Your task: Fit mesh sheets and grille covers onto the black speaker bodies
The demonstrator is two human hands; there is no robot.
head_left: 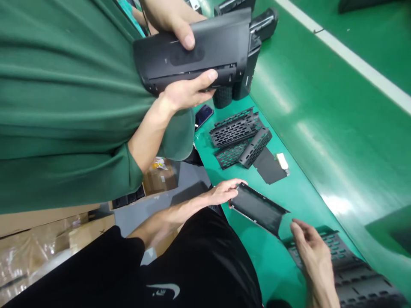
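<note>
My left hand (224, 192) is closed on the near edge of a flat black panel (258, 208) and holds it tilted over the green table (298, 192). My right hand (308, 248) hovers open beside the panel's other end. Its fingers are stretched over a stack of black perforated grilles (353, 269) and hold nothing.
A co-worker in a green shirt (64, 98) grips a large black housing (195, 51) with both hands. More perforated grilles (239, 136), a black sheet (269, 167), a small white piece (282, 161) and a phone (204, 114) lie on the table. Cardboard boxes (77, 233) stand below left.
</note>
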